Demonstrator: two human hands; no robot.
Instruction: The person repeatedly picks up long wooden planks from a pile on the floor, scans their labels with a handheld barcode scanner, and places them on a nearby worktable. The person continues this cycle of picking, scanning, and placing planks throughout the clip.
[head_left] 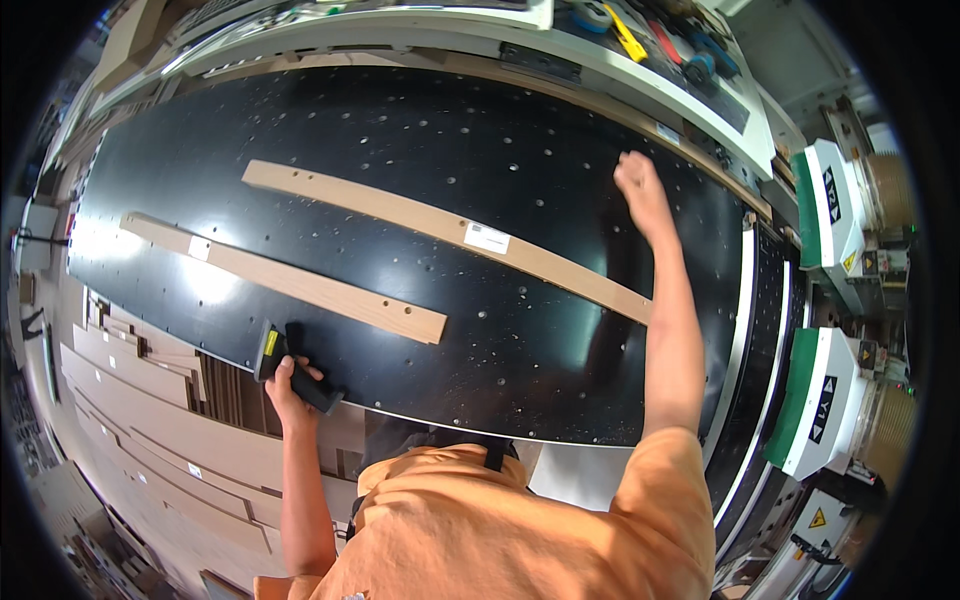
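My left hand [290,385] is closed round the grip of a black handheld scanner [312,390] with a yellow label, at the near edge of the black table [560,380]. Beyond it lies a shorter light wood strip [320,291] with drilled holes and a white label. Farther off, a longer wood strip [385,212], also holed and labelled, slants across the table; my right forearm covers its right end. My right hand [638,180] is stretched over the far right of the table, apart from both strips. Its fingers are curled in; whatever they may hold is hidden.
Small holes dot the black tabletop. Stacked brown panels [170,410] stand at the near left. Behind the table, a ledge carries a yellow-handled tool [627,38] and other tools. White-and-green machine units [815,400] line the right side, past a metal rail [735,330].
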